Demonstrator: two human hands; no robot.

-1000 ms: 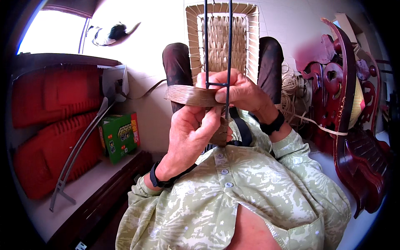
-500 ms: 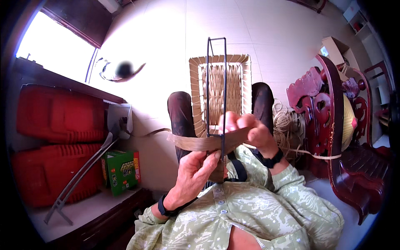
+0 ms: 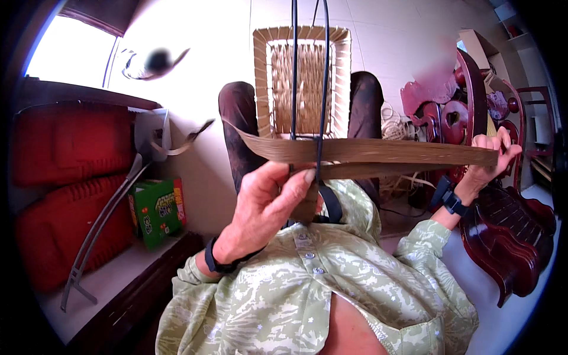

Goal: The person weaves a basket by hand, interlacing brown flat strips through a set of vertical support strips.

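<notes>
Left hand [image 3: 260,201]: fingers pinched narrow on the flat brown fibre strip [image 3: 378,151], right at the thin black metal rod frame [image 3: 294,77]. Right hand [image 3: 480,171]: fingers closed on the strip's far bend, well out to the right; pinch or hook, can't tell. Strip runs in two straight lengths across the frame, free tail curling left. Progress, my read: near end done, brown section [image 3: 305,207] already there; long rods past the crossbar bare, so uncovered. Rectangular woven straw basket [image 3: 261,77] sits beyond, between knees.
</notes>
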